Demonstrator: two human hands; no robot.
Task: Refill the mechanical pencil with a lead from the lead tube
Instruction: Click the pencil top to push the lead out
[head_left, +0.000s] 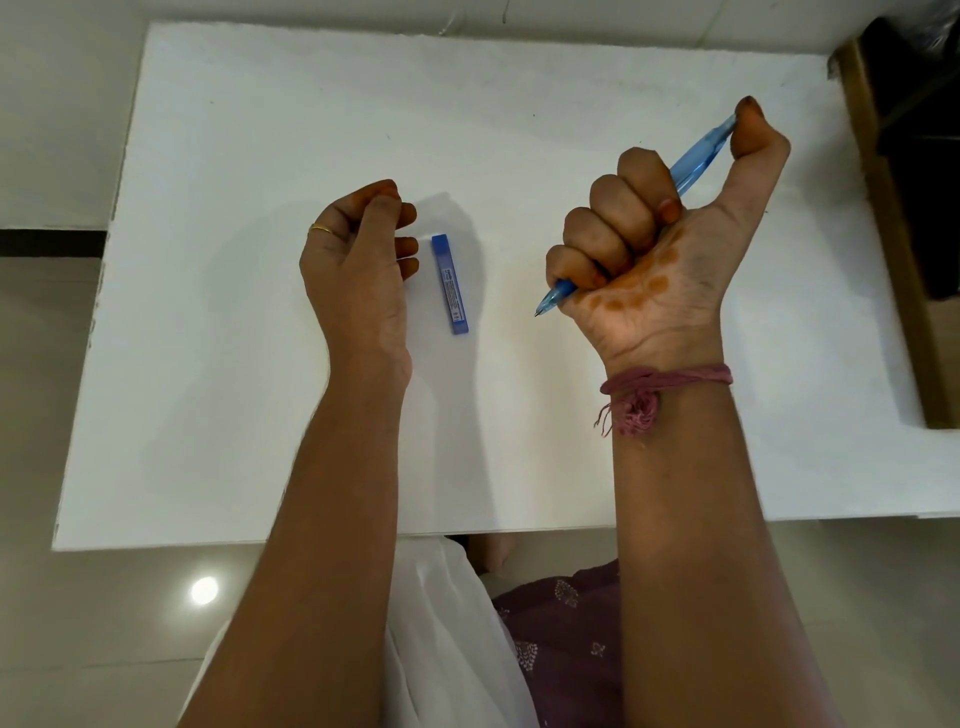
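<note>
A blue mechanical pencil (696, 153) is gripped in my right hand (654, 244), which is a fist raised above the white table (260, 389). The pencil's tip points down and left, and my thumb presses on its top end. The blue lead tube (450, 283) lies flat on the table between my hands. My left hand (358, 260) rests just left of the tube with its fingers curled; thumb and forefinger are pinched together, and I cannot make out anything held between them.
A brown box edge with dark items (904, 208) sits at the table's right side. The table's near edge runs just above my lap. Tiled floor lies to the left.
</note>
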